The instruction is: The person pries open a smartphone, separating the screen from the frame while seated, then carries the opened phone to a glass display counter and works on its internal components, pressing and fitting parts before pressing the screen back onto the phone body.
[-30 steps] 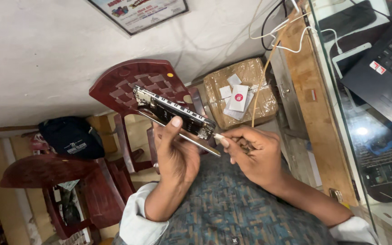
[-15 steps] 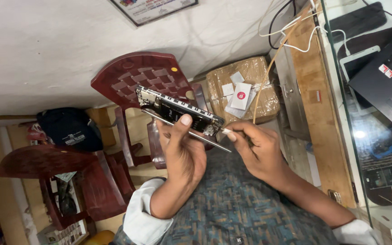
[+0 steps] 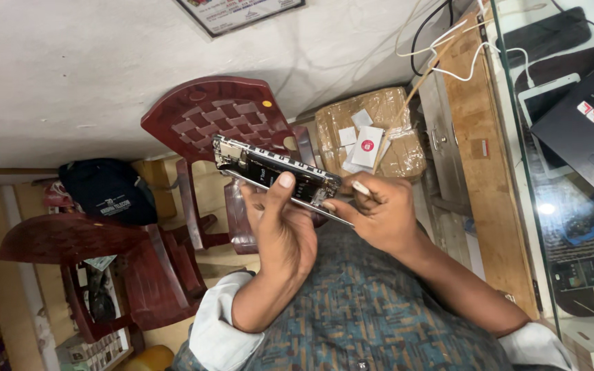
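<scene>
Opened phone (image 3: 276, 175), left hand (image 3: 280, 233) gripping its edge, right hand (image 3: 379, 213) fingers pinching thin tool (image 3: 361, 187)

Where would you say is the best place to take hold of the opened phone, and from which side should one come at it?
Take the opened phone by its long edges near the middle, coming from below, much as the left hand does now, thumb on the upper face. It is long, thin and tilted, with bare parts on top, so an edge grip looks safest. The end near the right hand is best left free, since a thin tool is working there.
</scene>
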Demonstrator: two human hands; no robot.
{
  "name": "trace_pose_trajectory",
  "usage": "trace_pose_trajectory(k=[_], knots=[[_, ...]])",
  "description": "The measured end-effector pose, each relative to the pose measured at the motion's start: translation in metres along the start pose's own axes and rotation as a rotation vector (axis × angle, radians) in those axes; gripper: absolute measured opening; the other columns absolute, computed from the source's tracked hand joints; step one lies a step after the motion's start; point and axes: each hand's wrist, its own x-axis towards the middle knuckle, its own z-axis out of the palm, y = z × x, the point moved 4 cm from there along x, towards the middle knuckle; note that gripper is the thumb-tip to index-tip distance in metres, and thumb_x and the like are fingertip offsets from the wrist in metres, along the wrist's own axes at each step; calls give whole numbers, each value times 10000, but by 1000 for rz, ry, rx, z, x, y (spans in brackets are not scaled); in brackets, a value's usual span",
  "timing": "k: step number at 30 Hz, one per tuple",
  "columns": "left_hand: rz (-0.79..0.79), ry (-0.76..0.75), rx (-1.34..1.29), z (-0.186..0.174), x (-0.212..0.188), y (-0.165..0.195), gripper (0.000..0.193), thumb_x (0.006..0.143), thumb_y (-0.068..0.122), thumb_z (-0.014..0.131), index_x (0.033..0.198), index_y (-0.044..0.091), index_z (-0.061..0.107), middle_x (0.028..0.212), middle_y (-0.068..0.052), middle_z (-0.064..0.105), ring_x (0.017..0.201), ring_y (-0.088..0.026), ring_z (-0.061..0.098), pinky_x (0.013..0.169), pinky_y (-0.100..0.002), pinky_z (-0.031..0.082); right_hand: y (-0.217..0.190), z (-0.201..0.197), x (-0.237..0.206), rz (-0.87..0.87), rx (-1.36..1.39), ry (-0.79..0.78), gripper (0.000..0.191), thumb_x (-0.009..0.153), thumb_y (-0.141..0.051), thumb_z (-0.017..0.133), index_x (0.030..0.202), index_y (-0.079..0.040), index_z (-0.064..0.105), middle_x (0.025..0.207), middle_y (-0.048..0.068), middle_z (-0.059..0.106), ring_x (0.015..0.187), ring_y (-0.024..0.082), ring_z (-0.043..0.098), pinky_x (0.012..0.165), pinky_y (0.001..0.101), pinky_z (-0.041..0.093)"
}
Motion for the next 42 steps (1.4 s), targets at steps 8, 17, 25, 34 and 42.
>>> trace_pose_trajectory(k=[8,17,25,34,42], knots=[[-17,56,33,-13,0,-11,390,943,54,714,1233,104,459,1108,-54,625,991,-187,669,823,-390,596,17,8,-6,92,50,-7,214,863,-92,834,781,-13,653,536,-48,375,517,23,304,462,252,233],[-106,192,49,-40,3,-22,292,997,132,692,1201,98,486,1080,-43,641,983,-167,672,863,-353,580,22,13,-9,89,-88,-110,226,894,-97,771,823,-1,580,592,51,449,523,88,367,463,309,327],[-246,332,-17,-46,-8,-21,345,1029,348,564,1257,88,576,1204,-58,677,1110,-208,668,1007,-411,531,53,14,-18,125,-10,-155,61,844,-17,656,885,-4,612,588,77,443,529,46,424,480,293,341],[-425,214,37,-47,-47,0,451,1037,478,438,1193,79,579,1240,-134,684,1187,-296,647,1050,-523,475,102,8,-44,503,423,-251,199,898,108,513,924,-15,668,720,-52,600,597,29,481,506,238,344],[-622,-119,82,-85,-60,27,1000,965,816,171,1295,-28,594,1173,-216,720,1222,-417,685,1083,-620,498,91,-25,-46,445,742,-379,92,907,54,593,891,20,676,841,-16,676,767,49,601,654,233,463]])
